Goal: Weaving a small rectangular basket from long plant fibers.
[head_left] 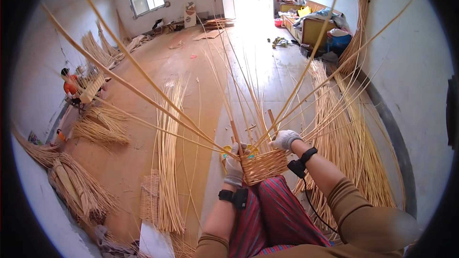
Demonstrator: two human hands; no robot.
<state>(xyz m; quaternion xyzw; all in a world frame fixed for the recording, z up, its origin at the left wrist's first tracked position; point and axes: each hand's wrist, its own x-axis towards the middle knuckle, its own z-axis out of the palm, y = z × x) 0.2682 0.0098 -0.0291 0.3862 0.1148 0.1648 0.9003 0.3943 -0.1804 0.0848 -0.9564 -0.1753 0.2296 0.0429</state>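
A small woven wicker piece [264, 166], perhaps a basket, rests at my knees. Long pale willow rods [306, 74] fan outward from it, and two short brown sticks [272, 120] rise from its upper edge. My left hand [234, 168], in a whitish glove, is closed around the weave's left edge beside one stick. At the upper right corner, my gloved right hand [286, 139] is closed on the weave's rim; its fingertips are partly hidden. Yellow and teal objects [227, 153] show in part behind the weave.
Loose willow rods [344, 143] lie to the right along the wall, and another bundle [169, 157] lies left. A flat woven panel [149, 196] is beside that bundle. Tied bundles [83, 186] line the left wall. A wooden bench [311, 28] with cloths stands at the far right.
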